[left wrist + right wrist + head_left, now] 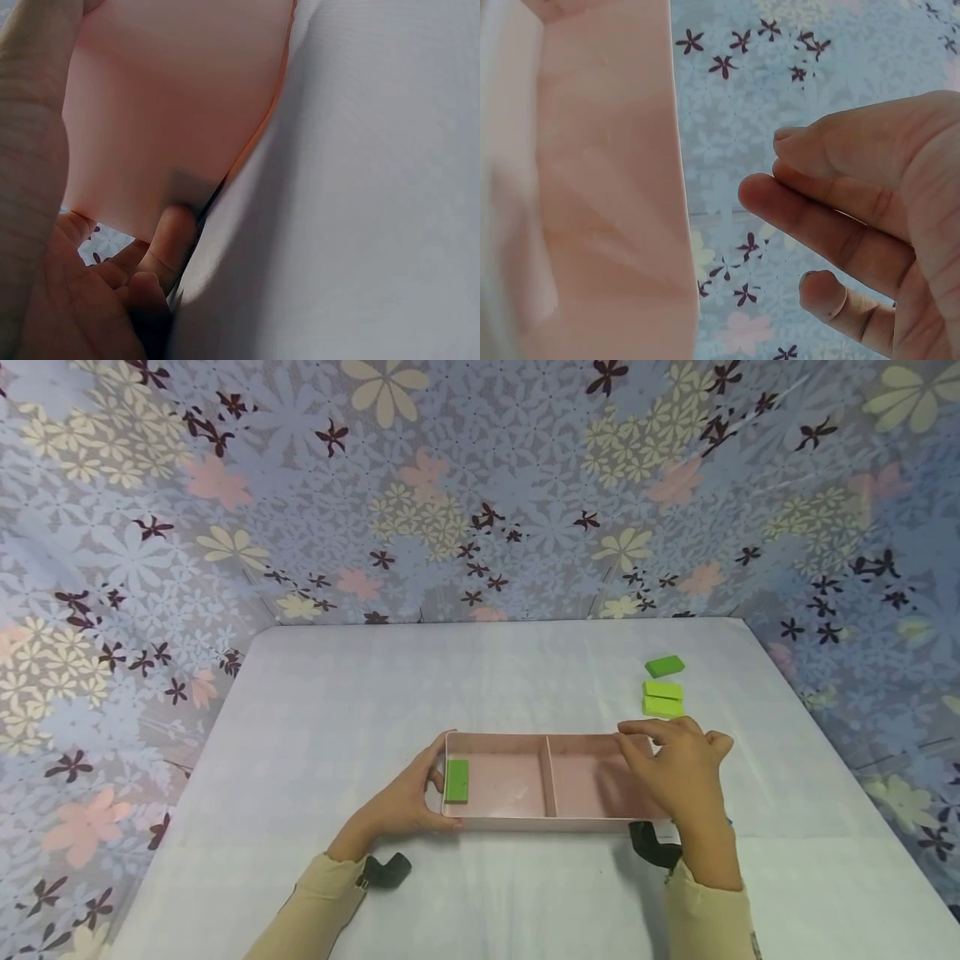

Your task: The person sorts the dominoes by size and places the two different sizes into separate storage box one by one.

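Note:
A shallow pink two-compartment box (510, 824) lies on the table. At its left end my left hand (401, 797) grips it, thumb at the front corner and fingers toward the back corner. The left wrist view shows the fingers (171, 236) against the pink end wall. Inside the left compartment a green block (457, 782) rests beside the left wall. My right hand (678, 768) hovers over the box's right end, thumb and fingers apart and holding nothing. In the right wrist view its fingers (817, 225) are clear of the pink wall.
Beyond the right hand lie two yellow-green blocks (663, 699) side by side, with a darker green block (665, 666) behind them. A small blue piece (730, 821) peeks out by the right wrist. Flowered cloth (480, 485) surrounds the white table (375, 677) at the back and sides.

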A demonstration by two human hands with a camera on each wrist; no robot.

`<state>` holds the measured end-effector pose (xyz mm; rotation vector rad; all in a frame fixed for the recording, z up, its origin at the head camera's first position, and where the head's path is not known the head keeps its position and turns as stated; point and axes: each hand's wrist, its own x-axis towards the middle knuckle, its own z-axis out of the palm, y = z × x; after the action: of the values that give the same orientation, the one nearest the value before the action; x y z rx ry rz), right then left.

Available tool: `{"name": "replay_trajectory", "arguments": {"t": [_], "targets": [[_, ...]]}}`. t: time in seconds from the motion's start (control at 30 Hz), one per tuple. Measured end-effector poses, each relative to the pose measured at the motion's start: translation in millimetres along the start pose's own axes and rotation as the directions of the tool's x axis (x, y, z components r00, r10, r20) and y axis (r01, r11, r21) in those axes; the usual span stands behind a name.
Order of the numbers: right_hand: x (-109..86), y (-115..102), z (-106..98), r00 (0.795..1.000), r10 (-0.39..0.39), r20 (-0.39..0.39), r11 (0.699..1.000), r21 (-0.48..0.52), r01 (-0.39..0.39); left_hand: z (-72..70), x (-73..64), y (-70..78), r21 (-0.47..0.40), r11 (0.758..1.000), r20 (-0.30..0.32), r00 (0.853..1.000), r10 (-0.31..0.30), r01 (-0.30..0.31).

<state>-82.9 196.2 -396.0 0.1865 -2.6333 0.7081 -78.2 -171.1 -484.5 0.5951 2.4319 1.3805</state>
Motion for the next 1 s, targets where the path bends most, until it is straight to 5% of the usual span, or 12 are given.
{"name": "replay_trajectory", "arguments": {"t": [1.0], "targets": [[11.7, 66, -24, 0.983, 0.182, 0.027, 0.975, -0.135, -0.177, -0.6, -0.2, 1.1, 0.007, 1.000, 0.008, 1.000, -0.011, 0.011]]}}
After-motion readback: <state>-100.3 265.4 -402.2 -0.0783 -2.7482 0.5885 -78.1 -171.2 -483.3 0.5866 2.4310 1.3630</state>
